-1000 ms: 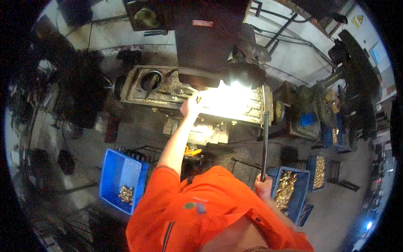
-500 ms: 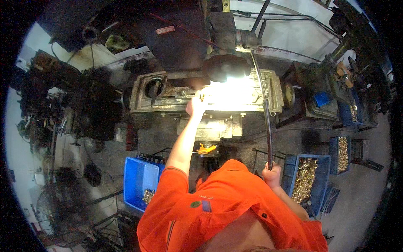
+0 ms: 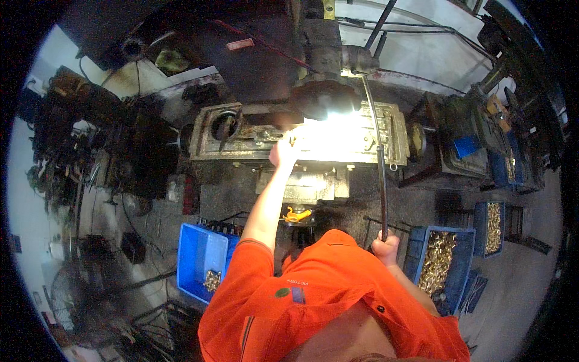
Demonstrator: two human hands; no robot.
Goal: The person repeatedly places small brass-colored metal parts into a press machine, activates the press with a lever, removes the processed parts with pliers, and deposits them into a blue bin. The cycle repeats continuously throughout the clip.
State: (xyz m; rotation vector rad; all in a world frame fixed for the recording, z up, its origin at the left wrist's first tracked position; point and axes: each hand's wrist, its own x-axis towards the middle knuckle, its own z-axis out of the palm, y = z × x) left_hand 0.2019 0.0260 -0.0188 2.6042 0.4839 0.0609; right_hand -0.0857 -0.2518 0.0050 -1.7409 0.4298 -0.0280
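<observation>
1. My right hand is wrapped around the near end of a long dark lever, fingers curled closed on it, low and close to my right side.
2. From that grip the lever's long axis runs forward, away from my body, its far end leaning slightly left. It passes across the right part of the machine table and appears to meet the hub beside the dark machine head.
3. My right hand is the only one on the lever; my left hand is well apart from it, forward and to the left.
4. That left arm reaches out to the table's front side, the hand at the left border of the glare. I cannot tell whether its fingers pinch anything; the light washes them out.
5. Below the table, between my arms, sits a yellow-orange piece.
6. Farther out, a blue bin with a few metal parts stands to my left; a fuller bin of brass-coloured parts stands just right of my lever hand.
</observation>
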